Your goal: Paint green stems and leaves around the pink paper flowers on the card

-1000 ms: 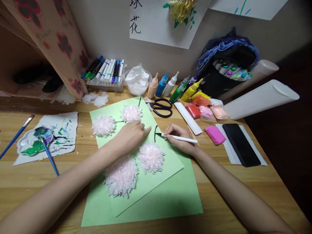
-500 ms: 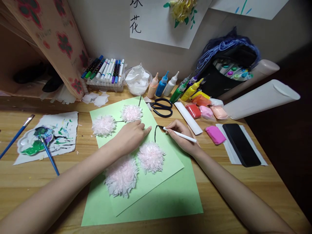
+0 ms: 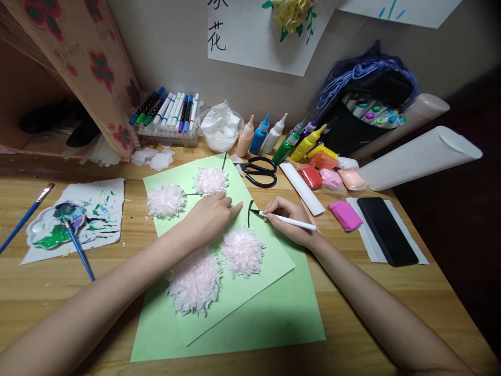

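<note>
My right hand (image 3: pixel 288 219) grips a white brush pen (image 3: pixel 293 221), its black tip at a dark curved line on the light green paper (image 3: pixel 250 292). That line runs up from a pale pink tissue-paper flower (image 3: pixel 242 251). My left hand (image 3: pixel 214 215) lies on the sheet with its fingers stretched toward the line. Under my left forearm is a larger tissue flower (image 3: pixel 195 284), partly covered. Two more fluffy flowers, one at the left edge (image 3: pixel 166 201) and one near the top (image 3: pixel 211 181), sit beyond my left hand. A second green sheet (image 3: pixel 289 318) lies beneath.
Black scissors (image 3: pixel 260 172) lie beyond the paper, before several paint bottles (image 3: pixel 259 137). Markers (image 3: pixel 174 112) and a bowl of tissue (image 3: pixel 219 130) stand at the back. A paint palette (image 3: pixel 52 230) and brushes are left; a phone (image 3: pixel 387 232) and clay packs (image 3: pixel 346 215) are right.
The pen tip has moved slightly left and down from the top of the black line to beside it, and the line's top looks thicker. My left hand stays in place.
</note>
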The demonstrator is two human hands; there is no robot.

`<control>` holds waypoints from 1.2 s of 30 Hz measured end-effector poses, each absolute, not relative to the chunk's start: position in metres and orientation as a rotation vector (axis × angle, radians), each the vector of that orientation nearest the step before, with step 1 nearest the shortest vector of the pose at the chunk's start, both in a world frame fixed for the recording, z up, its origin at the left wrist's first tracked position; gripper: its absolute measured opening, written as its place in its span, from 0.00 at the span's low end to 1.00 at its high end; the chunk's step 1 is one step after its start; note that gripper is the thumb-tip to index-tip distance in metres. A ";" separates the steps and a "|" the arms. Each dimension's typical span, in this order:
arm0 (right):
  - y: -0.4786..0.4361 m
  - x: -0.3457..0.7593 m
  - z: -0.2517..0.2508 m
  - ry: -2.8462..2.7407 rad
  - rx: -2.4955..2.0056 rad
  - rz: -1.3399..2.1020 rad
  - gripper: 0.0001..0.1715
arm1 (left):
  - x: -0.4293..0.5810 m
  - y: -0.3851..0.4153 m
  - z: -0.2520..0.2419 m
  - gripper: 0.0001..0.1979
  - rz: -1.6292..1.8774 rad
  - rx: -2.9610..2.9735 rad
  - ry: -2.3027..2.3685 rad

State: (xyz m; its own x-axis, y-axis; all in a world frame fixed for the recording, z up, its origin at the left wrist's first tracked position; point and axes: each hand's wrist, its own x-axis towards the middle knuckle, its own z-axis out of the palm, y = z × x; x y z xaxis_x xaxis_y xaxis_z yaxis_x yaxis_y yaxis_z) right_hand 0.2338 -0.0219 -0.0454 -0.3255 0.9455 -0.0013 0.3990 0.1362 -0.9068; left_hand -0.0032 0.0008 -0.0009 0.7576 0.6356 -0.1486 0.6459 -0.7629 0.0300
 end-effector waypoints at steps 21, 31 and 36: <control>-0.020 0.239 -0.040 -1.848 -1.087 1.428 0.08 | -0.004 0.001 -0.003 0.17 -0.188 2.872 1.032; -0.020 0.235 -0.049 -1.728 -1.348 1.109 0.06 | -0.004 0.001 -0.002 0.17 -0.185 2.883 1.027; -0.022 0.236 -0.045 -1.849 -1.313 1.152 0.05 | -0.005 0.001 -0.003 0.17 -0.155 2.888 1.030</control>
